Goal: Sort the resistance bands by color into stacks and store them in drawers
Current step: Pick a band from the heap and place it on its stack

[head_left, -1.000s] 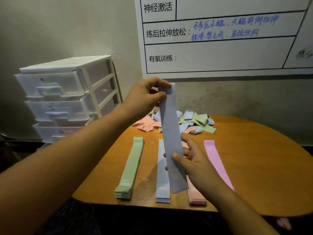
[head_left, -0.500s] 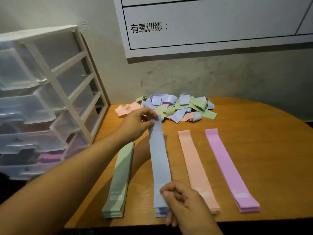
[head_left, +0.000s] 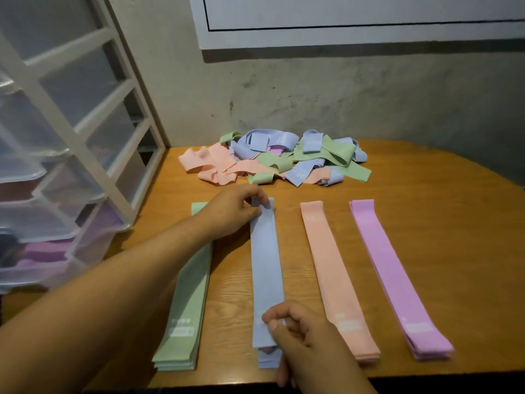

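A blue band [head_left: 265,268] lies flat along the top of the blue stack on the wooden table [head_left: 454,228]. My left hand [head_left: 233,211] pinches its far end and my right hand [head_left: 301,334] pinches its near end. A green stack [head_left: 187,314] lies to the left, partly under my left forearm. To the right lie a peach stack [head_left: 335,280] and a purple stack [head_left: 395,277]. A loose pile of mixed bands [head_left: 284,160] sits at the back of the table.
A white drawer unit [head_left: 71,155] with clear plastic drawers stands at the table's left; a lower drawer [head_left: 42,251] holds purple bands. A wall with a whiteboard [head_left: 355,21] rises behind the table. The table's front edge is just under my right wrist.
The blue band came down from hanging in the air and now lies flat on the blue stack, both hands still at its ends. The view has tilted down and closer.
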